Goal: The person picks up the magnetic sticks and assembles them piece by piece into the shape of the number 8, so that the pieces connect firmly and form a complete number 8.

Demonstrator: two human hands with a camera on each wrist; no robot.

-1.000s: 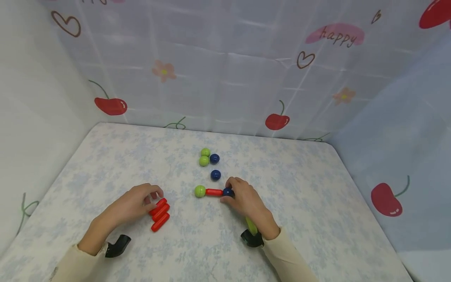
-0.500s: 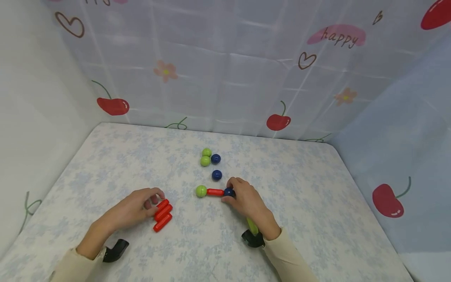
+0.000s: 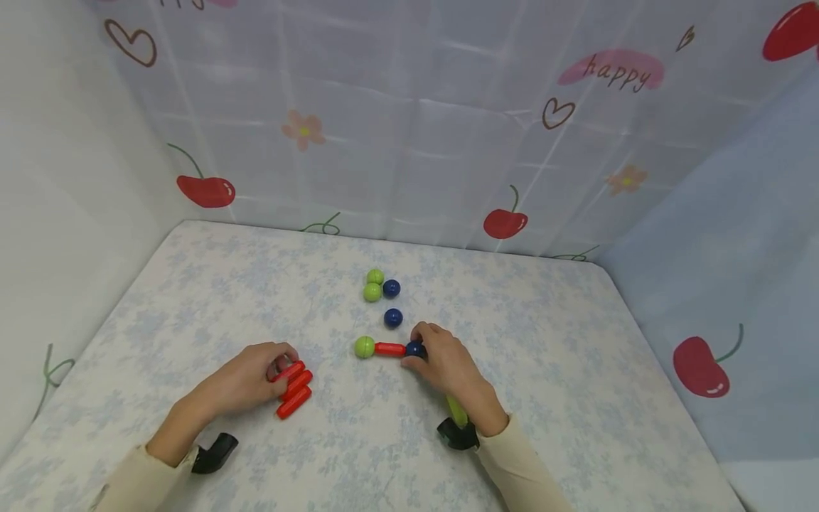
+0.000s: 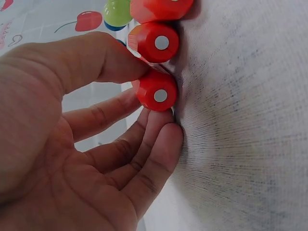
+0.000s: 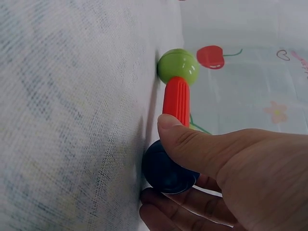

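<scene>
My left hand (image 3: 246, 377) pinches the outermost of several red magnetic rods (image 4: 155, 90) between thumb and fingers. Two other red rods lie right beside it, the nearest one (image 3: 294, 402) fully visible in the head view. Pale discs show at the rod ends in the left wrist view. With thumb and fingers, my right hand (image 3: 448, 363) holds a dark blue ball (image 5: 168, 168). That ball sits at one end of another red rod (image 3: 389, 349), whose far end meets a light green ball (image 3: 365, 347). This joined piece lies on the table.
Behind the joined piece lies a loose blue ball (image 3: 393, 318). Further back, two green balls (image 3: 372, 292) sit close to a second blue ball (image 3: 392, 288). A patterned cloth covers the table (image 3: 512, 313), and a printed curtain (image 3: 409, 142) hangs along its back edge.
My left thumb and fingers have closed on the outermost red rod, which has shifted slightly left of the others. My right hand and the joined piece stay in place.
</scene>
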